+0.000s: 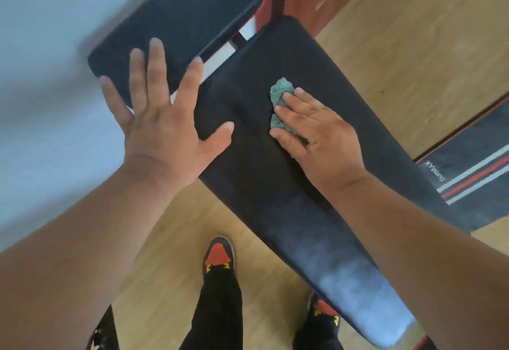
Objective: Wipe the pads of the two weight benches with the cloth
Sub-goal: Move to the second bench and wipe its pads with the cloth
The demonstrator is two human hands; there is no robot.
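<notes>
Shoes (219, 253) on wood floor (176, 239), which runs along both long edges of the long pad (275, 184). Right hand (316, 132) presses the green cloth (279, 96) flat mid-pad, fingers straight, bare pad beyond it. Left hand (162, 118) spread, fingers apart, over the pad's left edge. Short pad (176, 19) beyond a narrow gap. Striped mat (473, 173) to the right.

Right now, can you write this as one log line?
right hand: presses cloth on long pad | left hand: open, spread | short pad: untouched
</notes>
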